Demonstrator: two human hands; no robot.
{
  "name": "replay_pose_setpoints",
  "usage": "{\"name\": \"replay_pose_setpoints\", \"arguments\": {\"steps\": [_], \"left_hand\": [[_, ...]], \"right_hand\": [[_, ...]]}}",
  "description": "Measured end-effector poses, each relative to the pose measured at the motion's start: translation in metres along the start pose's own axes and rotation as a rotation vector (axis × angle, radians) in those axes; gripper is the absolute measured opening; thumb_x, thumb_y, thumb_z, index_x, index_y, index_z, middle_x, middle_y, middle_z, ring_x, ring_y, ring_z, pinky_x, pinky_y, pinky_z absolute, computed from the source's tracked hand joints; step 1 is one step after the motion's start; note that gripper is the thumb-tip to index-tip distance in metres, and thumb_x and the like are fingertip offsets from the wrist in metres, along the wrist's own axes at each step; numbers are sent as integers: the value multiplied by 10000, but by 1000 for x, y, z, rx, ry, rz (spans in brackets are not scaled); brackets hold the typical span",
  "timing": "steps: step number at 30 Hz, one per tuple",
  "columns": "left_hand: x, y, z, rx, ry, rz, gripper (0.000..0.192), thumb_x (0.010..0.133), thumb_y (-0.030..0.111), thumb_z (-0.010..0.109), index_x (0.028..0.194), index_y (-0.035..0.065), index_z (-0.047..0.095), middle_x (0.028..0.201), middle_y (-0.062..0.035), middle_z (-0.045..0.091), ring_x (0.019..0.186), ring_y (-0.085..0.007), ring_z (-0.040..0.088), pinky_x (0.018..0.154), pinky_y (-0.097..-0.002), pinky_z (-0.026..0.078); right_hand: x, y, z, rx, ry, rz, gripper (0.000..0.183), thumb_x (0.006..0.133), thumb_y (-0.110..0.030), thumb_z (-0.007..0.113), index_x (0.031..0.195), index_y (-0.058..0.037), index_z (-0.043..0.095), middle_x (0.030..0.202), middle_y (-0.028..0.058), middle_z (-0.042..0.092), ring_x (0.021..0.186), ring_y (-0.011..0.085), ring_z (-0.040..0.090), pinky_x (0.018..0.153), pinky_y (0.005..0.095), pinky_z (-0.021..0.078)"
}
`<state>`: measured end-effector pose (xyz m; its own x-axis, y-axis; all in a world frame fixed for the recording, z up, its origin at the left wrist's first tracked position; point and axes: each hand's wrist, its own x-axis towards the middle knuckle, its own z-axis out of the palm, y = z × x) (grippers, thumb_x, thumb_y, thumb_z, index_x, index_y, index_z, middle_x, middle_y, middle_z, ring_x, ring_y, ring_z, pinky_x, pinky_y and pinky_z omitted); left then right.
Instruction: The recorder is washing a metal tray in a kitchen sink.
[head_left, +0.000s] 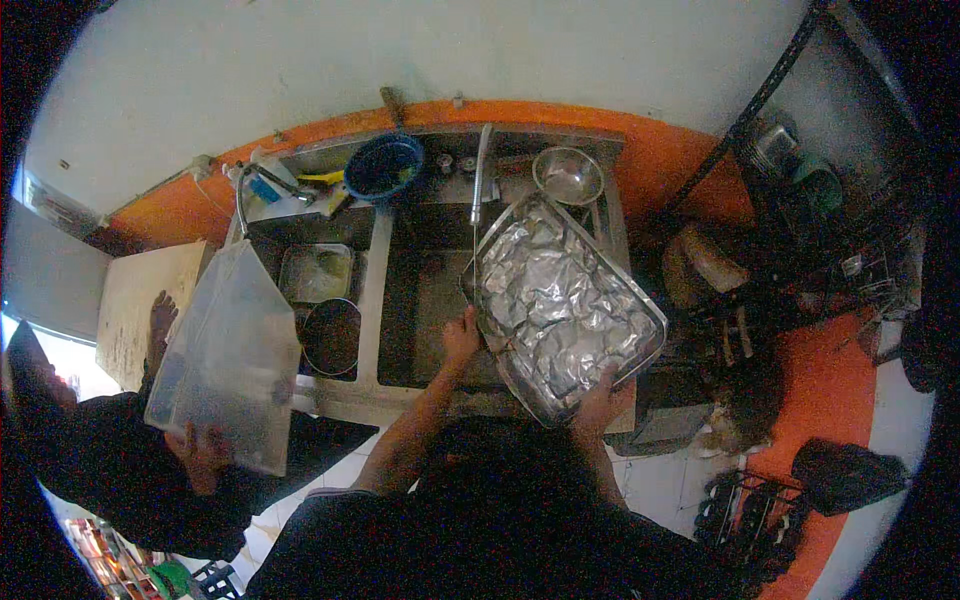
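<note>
A rectangular tray (654, 319), apparently metal and lined with crumpled aluminium foil (555, 281), is tilted over the right part of the sink. My right hand (604, 397) grips its lower right edge, with the thumb over the foil. At the tray's left edge is my left hand (461, 337), thumb up; its fingers are mostly hidden. Just above that hand, a thin line like a water stream drops from the faucet (478, 184). Beneath the tray lies the dark sink basin (431, 300).
On the left, another person's hand (199, 454) holds a translucent plastic container (232, 360). The left basin holds a clear tub (319, 271) and a round pan (331, 336). A blue strainer (384, 166) and a clear bowl (568, 176) sit behind. Dark cookware (739, 330) crowds the right.
</note>
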<state>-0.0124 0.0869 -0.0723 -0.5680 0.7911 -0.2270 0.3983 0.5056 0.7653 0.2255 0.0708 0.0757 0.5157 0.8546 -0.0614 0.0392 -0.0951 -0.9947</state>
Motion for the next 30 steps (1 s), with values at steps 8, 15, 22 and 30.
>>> {"name": "replay_pose_setpoints", "arguments": {"steps": [8,15,22,30], "left_hand": [[18,-84,43,-368,308,248,424,818,377,593,689,-21,525,621,-152,512,591,-273,493,555,-385,409],[0,-9,38,8,-43,-67,425,910,329,399,1034,-59,521,826,-268,550,747,-368,560,673,-486,458],[-1,-21,32,26,-304,-198,458,894,373,395,1040,-31,553,907,-216,586,806,-339,569,695,-457,453],[-5,-41,53,-774,-326,-361,392,852,324,503,1077,7,551,922,-149,597,771,-274,575,676,-396,464]], "right_hand": [[-4,-6,17,24,-94,107,430,859,-243,564,1151,49,443,1135,155,504,970,234,480,854,358,382],[2,-18,-9,-125,-72,64,465,815,-256,637,1119,39,444,933,127,564,807,216,514,677,310,452],[8,-16,-6,-289,0,77,509,862,-301,550,1169,92,450,1150,266,486,986,340,514,862,395,393],[1,-39,-6,-290,-144,191,427,880,-277,540,1123,66,474,1086,207,546,949,269,524,845,354,402]]}}
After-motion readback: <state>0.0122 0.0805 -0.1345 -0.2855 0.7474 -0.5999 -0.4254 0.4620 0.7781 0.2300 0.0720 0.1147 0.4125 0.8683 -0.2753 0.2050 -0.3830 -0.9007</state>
